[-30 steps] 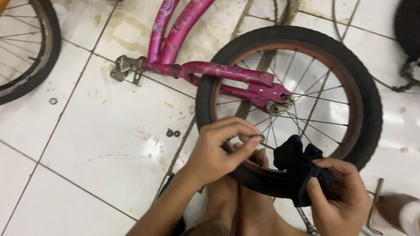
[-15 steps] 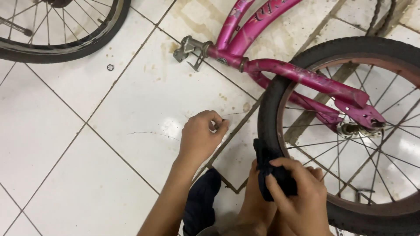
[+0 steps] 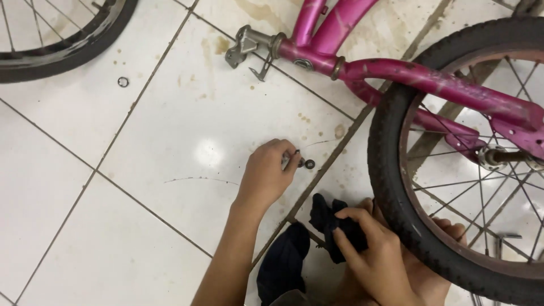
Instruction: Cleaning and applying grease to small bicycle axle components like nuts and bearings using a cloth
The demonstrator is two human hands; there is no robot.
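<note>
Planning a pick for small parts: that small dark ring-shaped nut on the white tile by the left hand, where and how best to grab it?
Pinch the small dark ring-shaped nut across its outer rim, coming from straight above. It seems to lie flat on the white floor tile, so only the rim offers opposing faces. The left hand sits just to one side with its fingertips right at it; the black tyre crowds the other side.

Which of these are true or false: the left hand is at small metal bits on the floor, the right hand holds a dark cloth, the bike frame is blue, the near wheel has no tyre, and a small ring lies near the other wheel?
1. The left hand is at small nuts on the tiled floor. True.
2. The right hand holds a dark cloth. True.
3. The bike frame is blue. False: it is pink.
4. The near wheel has no tyre. False: it wears a black tyre.
5. A small ring lies near the other wheel. True.
</note>
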